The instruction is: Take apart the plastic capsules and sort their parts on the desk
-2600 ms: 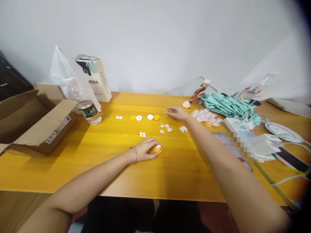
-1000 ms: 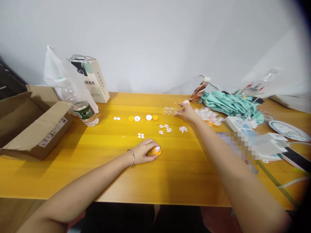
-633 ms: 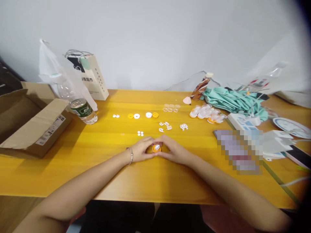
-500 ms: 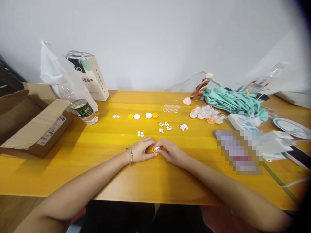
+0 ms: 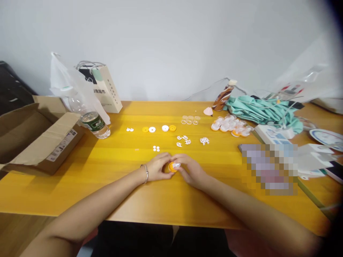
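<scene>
My left hand (image 5: 158, 167) rests on the table with thumb and fingers curled round a small orange round plastic piece (image 5: 172, 167). My right hand (image 5: 190, 170) pinches a small white plastic part (image 5: 177, 165) at the right side of the orange piece; whether the two are joined I cannot tell. Beyond my hands lie several white discs (image 5: 156, 148), white openwork pieces (image 5: 183, 140) and a tight cluster of similar white pieces (image 5: 204, 140). Farther back are a yellow ring (image 5: 145, 129), white rings (image 5: 152, 129), an orange ring (image 5: 173, 128) and clear round covers (image 5: 190, 120).
An open cardboard box (image 5: 45, 142), a water bottle (image 5: 95, 125) and a paper bag (image 5: 107, 89) stand at left. On the right are clear-topped orange and white units (image 5: 230, 125), a brown drink bottle (image 5: 223, 96), teal fabric (image 5: 259, 110) and a blurred-out flat item (image 5: 265, 169).
The white part in my right fingers has tilted and shifted slightly right, showing more of the orange piece. The whole view has shifted a little. My left hand keeps its grip.
</scene>
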A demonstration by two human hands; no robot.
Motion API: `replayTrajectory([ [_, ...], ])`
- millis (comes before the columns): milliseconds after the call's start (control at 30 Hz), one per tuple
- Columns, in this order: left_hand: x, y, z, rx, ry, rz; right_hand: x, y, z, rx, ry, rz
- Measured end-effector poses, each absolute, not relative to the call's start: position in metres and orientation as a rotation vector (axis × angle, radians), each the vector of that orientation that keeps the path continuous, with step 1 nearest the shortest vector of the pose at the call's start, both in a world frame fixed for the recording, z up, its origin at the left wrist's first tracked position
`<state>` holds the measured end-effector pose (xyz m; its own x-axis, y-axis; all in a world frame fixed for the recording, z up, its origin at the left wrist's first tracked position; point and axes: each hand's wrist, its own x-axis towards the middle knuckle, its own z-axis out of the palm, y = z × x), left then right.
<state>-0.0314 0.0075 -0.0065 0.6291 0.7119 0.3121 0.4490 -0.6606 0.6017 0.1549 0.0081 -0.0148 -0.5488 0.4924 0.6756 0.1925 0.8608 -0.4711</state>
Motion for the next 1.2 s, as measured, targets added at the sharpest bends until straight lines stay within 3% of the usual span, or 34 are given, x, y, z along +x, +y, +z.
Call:
replayTrajectory([
  [233,-0.037,0.007,-0.005,2.284,0.858,0.749,0.157,0.011,-0.002,-0.84,-1.775,0.893],
  [367,-0.037,0.001,0.003,2.068,0.896,0.984,0.153,0.006,0.002,-0.791,-1.668,1.031],
  [600,-0.017,-0.024,0.007,1.603,0.977,1.26,0.154,0.001,-0.005,-0.679,-1.92,0.698],
  [833,-0.012,-0.032,0.014,1.559,0.992,1.32,0.155,0.004,0.004,-0.535,-2.086,0.419],
  [1200,-0.027,-0.022,0.015,2.333,0.998,1.372,0.153,-0.001,0.016,-0.787,-1.932,0.702],
])
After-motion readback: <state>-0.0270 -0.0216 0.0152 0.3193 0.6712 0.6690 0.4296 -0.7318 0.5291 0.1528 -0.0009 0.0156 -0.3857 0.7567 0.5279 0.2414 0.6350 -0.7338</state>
